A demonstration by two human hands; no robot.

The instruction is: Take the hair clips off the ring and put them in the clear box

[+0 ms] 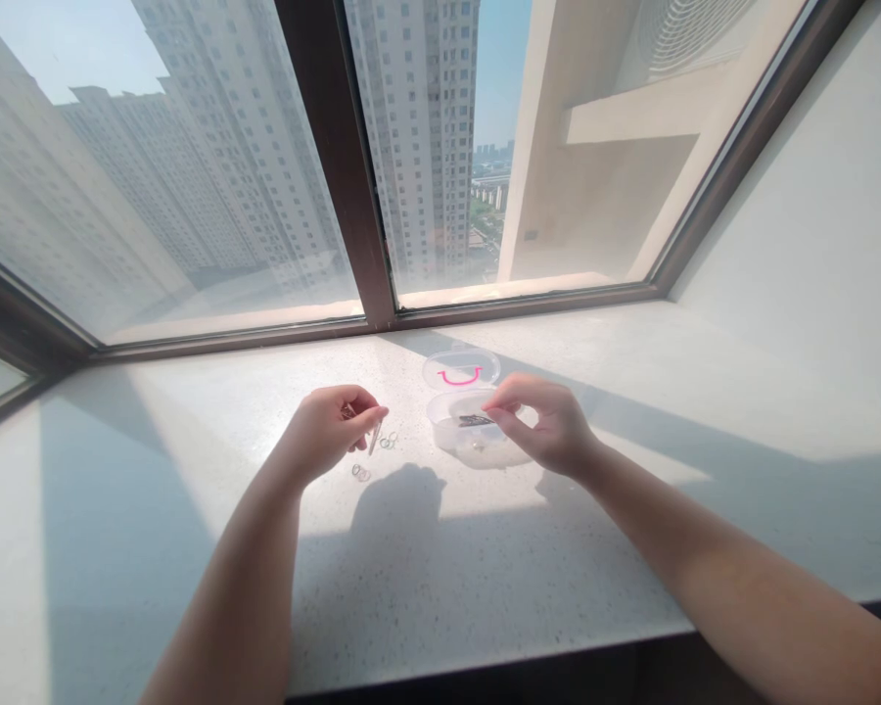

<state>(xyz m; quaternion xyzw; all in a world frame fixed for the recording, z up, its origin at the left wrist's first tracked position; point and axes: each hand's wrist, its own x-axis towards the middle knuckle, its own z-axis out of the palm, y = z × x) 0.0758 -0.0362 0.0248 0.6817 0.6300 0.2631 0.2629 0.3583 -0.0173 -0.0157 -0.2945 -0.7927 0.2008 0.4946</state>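
Note:
My left hand [342, 426] is closed over the speckled white sill, pinching a thin, shiny metal strip [375, 438] that points downward. More small pieces seem tucked in its curled fingers, too hidden to name. Beside and below it lie several small metal rings [361, 473] in two loose groups. To the right stands a clear plastic box [444, 433], its lid [440, 364] tipped open at the back and marked with a pink curve. Dark, slender pieces [474, 421] show inside. My right hand [547, 421] is over the box's right side, thumb and forefinger pinched near those pieces; whatever they grip is unclear.
The pale sill [485, 587] ends at a front edge close to me. Behind the box runs a brown window frame [378, 245] with tall buildings outside. A white wall [814, 245] rises at the right. Bright sun and hard shadows cross the surface.

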